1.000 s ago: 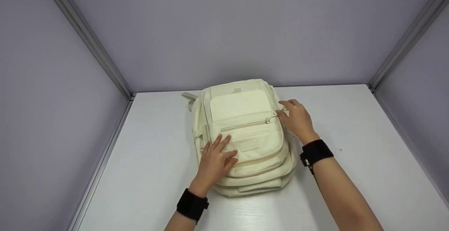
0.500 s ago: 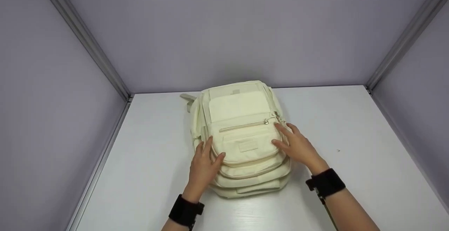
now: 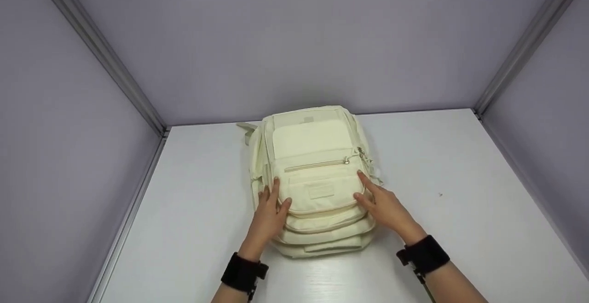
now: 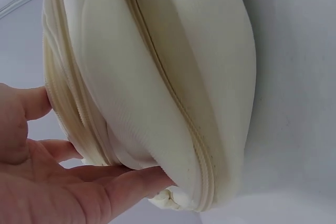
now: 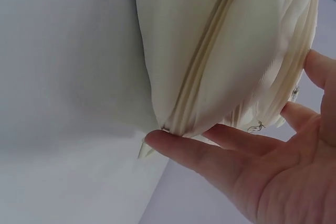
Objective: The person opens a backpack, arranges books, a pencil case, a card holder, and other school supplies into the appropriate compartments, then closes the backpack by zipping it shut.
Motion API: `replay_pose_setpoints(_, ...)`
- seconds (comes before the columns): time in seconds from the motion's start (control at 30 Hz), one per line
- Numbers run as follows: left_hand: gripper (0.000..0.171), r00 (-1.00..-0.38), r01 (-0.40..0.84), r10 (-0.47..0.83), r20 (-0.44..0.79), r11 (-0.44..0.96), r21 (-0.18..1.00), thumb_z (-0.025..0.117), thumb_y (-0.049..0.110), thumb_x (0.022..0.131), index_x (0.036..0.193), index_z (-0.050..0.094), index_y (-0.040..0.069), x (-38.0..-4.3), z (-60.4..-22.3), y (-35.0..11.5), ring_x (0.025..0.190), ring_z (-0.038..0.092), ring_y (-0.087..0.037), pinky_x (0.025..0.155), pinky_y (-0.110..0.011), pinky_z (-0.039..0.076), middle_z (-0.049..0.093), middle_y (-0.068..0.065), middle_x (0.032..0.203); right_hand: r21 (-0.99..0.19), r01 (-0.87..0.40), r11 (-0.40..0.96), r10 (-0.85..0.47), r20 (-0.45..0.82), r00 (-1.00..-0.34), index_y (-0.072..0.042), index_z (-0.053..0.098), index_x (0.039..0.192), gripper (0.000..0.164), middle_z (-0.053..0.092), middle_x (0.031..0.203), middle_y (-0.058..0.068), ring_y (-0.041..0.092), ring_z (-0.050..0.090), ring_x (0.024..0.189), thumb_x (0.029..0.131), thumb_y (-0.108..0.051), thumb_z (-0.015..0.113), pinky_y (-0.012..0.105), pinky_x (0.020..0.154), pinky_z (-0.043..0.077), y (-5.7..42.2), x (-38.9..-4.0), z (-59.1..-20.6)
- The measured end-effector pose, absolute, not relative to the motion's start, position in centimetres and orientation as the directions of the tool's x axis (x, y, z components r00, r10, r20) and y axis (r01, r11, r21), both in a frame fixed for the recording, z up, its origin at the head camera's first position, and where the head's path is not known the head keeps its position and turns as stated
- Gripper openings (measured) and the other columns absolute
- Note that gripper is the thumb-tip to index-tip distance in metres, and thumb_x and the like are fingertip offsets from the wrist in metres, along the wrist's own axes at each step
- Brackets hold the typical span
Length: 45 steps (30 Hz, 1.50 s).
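A cream backpack [image 3: 313,142] lies on the white table with its front pockets facing up. My left hand [image 3: 268,218] rests against its lower left side, thumb on the front edge and the other fingers along the side. On the opposite side, my right hand [image 3: 390,208] touches the bag with thumb and fingers spread. In the left wrist view, the fingers of the left hand [image 4: 68,182] lie fairly straight against the zipped side. The right wrist view has the right hand [image 5: 268,166] with extended fingers at the bag's edge. A front zipper [image 3: 317,166] runs across the bag.
The white table [image 3: 202,192] is bounded by a grey back wall [image 3: 303,41] and side walls with metal corner rails. A grey strap [image 3: 247,128] sticks out at the bag's upper left. One tiny speck [image 3: 440,194] lies right of the bag.
My right hand has left the zipper pulls at the bag's right edge and come down to its lower right side. My left hand has slid from the front pocket to the left side.
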<state>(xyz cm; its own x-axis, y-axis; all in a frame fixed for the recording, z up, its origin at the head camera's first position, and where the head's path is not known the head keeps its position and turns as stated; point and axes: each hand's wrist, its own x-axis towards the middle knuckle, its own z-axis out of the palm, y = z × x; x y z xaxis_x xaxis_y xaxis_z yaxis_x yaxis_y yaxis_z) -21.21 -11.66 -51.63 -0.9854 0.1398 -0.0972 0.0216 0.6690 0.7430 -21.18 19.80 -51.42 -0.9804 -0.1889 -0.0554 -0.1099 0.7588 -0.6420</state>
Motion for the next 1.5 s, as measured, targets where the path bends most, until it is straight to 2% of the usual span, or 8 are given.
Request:
replay_pose_setpoints(0.07, 0.067, -0.984, 0.023, 0.145, -0.1, 0.666, 0.746, 0.047, 0.043, 0.103, 0.159, 0.017, 0.02, -21.7, -51.6, -11.8, 0.143, 0.01, -0.049, 0.106, -0.064, 0.025, 0.017, -0.03, 0.156, -0.63, -0.094, 0.771, -0.182, -0.076, -0.98, -0.019, 0.02, 0.158, 0.068, 0.063, 0.109, 0.022, 0.03, 0.061, 0.089, 0.102, -0.046, 0.048, 0.049, 0.083, 0.047, 19.5, -21.1, -51.4)
replay_pose_setpoints(0.13, 0.066, -0.983, 0.026, 0.153, -0.103, 0.666, 0.746, 0.047, 0.043, 0.103, 0.158, 0.017, 0.021, -22.2, -51.6, -11.8, 0.143, 0.01, -0.048, 0.108, -0.063, 0.023, 0.017, -0.029, 0.156, -0.618, -0.086, 0.782, -0.178, -0.088, -0.98, -0.017, 0.018, 0.158, 0.069, 0.063, 0.107, 0.023, 0.029, 0.061, 0.087, 0.103, -0.044, 0.048, 0.049, 0.083, 0.047, 19.4, -21.1, -51.4)
replay_pose_setpoints(0.3, 0.066, -0.977, 0.045, 0.186, -0.109, 0.673, 0.739, 0.046, 0.042, 0.104, 0.159, 0.016, 0.022, -23.8, -51.7, -11.8, 0.143, 0.009, -0.047, 0.109, -0.063, 0.022, 0.017, -0.029, 0.156, -0.608, -0.073, 0.791, -0.166, -0.099, -0.981, -0.013, 0.016, 0.158, 0.069, 0.057, 0.125, 0.032, 0.036, 0.062, 0.098, 0.103, -0.04, 0.048, 0.053, 0.089, 0.046, 19.2, -21.8, -51.1)
replay_pose_setpoints(0.43, 0.067, -0.968, 0.057, 0.218, -0.127, 0.679, 0.732, 0.045, 0.044, 0.104, 0.159, 0.014, 0.023, -25.2, -51.6, -11.7, 0.144, 0.009, -0.047, 0.109, -0.062, 0.021, 0.016, -0.028, 0.157, -0.591, -0.055, 0.805, -0.159, -0.126, -0.979, -0.012, 0.014, 0.158, 0.069, 0.064, 0.098, 0.025, 0.027, 0.06, 0.073, 0.104, -0.039, 0.048, 0.05, 0.078, 0.048, 19.3, -22.7, -51.0)
replay_pose_setpoints(0.63, 0.067, -0.955, 0.067, 0.257, -0.144, 0.665, 0.744, 0.045, 0.047, 0.103, 0.159, 0.014, 0.024, -27.1, -51.6, -11.6, 0.144, 0.007, -0.047, 0.11, -0.062, 0.018, 0.014, -0.027, 0.158, -0.582, -0.047, 0.812, -0.161, -0.146, -0.976, -0.01, 0.013, 0.158, 0.069, 0.062, 0.087, 0.017, 0.025, 0.056, 0.068, 0.104, -0.038, 0.047, 0.047, 0.073, 0.048, 19.7, -24.3, -50.8)
replay_pose_setpoints(0.97, 0.068, -0.942, 0.095, 0.299, -0.155, 0.679, 0.728, 0.044, 0.047, 0.103, 0.159, 0.013, 0.022, -29.4, -51.8, -11.4, 0.143, 0.008, -0.048, 0.111, -0.06, 0.017, 0.015, -0.027, 0.157, -0.597, -0.014, 0.802, -0.17, -0.205, -0.964, -0.013, 0.007, 0.158, 0.071, 0.063, 0.095, 0.013, 0.018, 0.05, 0.058, 0.105, -0.041, 0.044, 0.039, 0.064, 0.045, 20.2, -26.2, -50.8)
replay_pose_setpoints(1.2, 0.068, -0.943, 0.084, 0.289, -0.163, 0.683, 0.725, 0.044, 0.048, 0.103, 0.159, 0.013, 0.023, -29.9, -51.6, -11.2, 0.144, 0.009, -0.046, 0.112, -0.059, 0.018, 0.016, -0.025, 0.158, -0.586, -0.02, 0.81, -0.179, -0.214, -0.96, -0.012, 0.007, 0.158, 0.07, 0.056, 0.13, 0.029, 0.029, 0.062, 0.089, 0.105, -0.041, 0.043, 0.049, 0.083, 0.047, 20.4, -26.8, -50.7)
replay_pose_setpoints(1.5, 0.069, -0.944, 0.091, 0.289, -0.158, 0.689, 0.719, 0.044, 0.048, 0.103, 0.159, 0.013, 0.023, -29.9, -51.5, -11.1, 0.144, 0.01, -0.045, 0.111, -0.059, 0.019, 0.017, -0.025, 0.158, -0.594, -0.01, 0.804, -0.171, -0.214, -0.962, -0.014, 0.006, 0.159, 0.072, 0.064, 0.113, 0.02, 0.019, 0.054, 0.065, 0.104, -0.043, 0.044, 0.042, 0.071, 0.046, 20.7, -26.8, -50.8)
